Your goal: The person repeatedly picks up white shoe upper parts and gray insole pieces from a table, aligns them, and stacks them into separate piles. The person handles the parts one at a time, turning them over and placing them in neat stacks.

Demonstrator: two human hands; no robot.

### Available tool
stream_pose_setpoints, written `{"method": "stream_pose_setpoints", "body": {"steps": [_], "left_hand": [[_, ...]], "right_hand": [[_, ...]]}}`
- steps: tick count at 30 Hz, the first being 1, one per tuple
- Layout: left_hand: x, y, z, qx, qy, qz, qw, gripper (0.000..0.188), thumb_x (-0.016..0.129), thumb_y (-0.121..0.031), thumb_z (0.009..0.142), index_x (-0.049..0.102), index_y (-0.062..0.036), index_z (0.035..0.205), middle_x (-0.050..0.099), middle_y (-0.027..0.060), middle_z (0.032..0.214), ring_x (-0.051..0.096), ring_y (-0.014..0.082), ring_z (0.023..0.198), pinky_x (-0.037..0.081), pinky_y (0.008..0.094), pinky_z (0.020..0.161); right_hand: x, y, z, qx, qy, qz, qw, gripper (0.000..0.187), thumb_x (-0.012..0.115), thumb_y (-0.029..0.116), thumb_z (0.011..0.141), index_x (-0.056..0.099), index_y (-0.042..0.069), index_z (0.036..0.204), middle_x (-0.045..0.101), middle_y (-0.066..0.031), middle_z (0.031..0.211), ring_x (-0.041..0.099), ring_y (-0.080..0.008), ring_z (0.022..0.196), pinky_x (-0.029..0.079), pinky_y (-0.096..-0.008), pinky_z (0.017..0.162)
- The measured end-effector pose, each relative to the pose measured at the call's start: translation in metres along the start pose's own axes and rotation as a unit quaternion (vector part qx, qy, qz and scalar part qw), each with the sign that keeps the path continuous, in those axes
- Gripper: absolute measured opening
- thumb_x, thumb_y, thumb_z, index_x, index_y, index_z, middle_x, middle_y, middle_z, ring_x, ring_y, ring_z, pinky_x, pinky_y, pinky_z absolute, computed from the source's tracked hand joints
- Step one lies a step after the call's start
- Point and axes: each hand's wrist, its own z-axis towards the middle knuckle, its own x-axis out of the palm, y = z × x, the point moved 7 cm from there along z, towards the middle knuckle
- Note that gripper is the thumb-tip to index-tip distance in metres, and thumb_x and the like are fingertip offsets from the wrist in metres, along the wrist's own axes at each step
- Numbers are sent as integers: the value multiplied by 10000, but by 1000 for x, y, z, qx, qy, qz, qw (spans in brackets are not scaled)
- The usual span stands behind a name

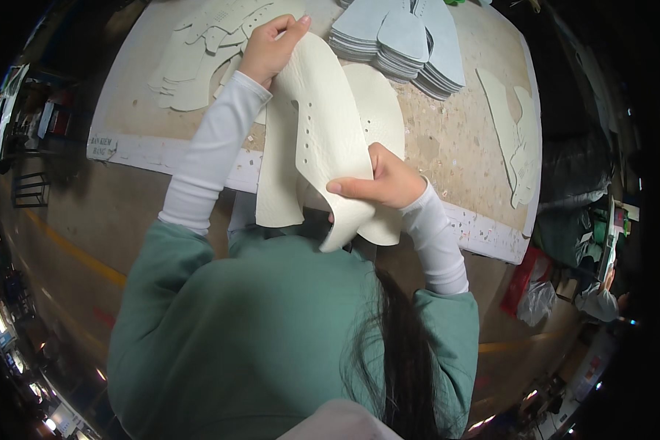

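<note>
Looks down on a broad, speckled tan surface [447, 154] with a white near edge. Shows, raised over that edge at centre, a cream leather-like sheet [330, 110], curved and hanging down; cannot tell if one piece or several. Includes a pile of cream cut pieces [191, 66] at far left, a stack of blue-grey cut pieces [403, 37] at far centre, and slim cream pieces [500, 125] at right. Pinches the sheet's top edge in the closed left grip [271, 51]. Clasps its lower right part in the closed right grip [392, 176], thumb in front, fingers mostly hidden behind. Shows small round holes [306, 133] down the sheet.
</note>
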Motion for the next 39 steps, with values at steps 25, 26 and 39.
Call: {"method": "stream_pose_setpoints", "body": {"steps": [25,26,39], "left_hand": [[74,4,-31,-58,298,47,952,293,522,-270,928,631,-62,1103,627,40,1066,560,111,975,428,233,883],[74,3,-32,-64,306,36,949,295,521,-263,927,624,-61,1116,624,42,1076,555,110,988,420,235,895],[65,8,-36,-32,320,117,940,270,644,-128,782,660,8,1014,672,49,919,581,91,816,449,239,773]], "right_hand": [[-49,67,-69,-78,-72,-178,978,227,562,147,890,665,-43,960,685,-96,743,650,-138,677,505,-247,597],[-58,76,-55,-145,-141,-202,958,225,558,158,891,667,-22,971,684,-94,768,642,-138,694,505,-250,613],[-81,46,44,-216,-352,-326,850,288,589,309,850,695,49,914,645,-175,734,636,-294,654,480,-339,591]]}}
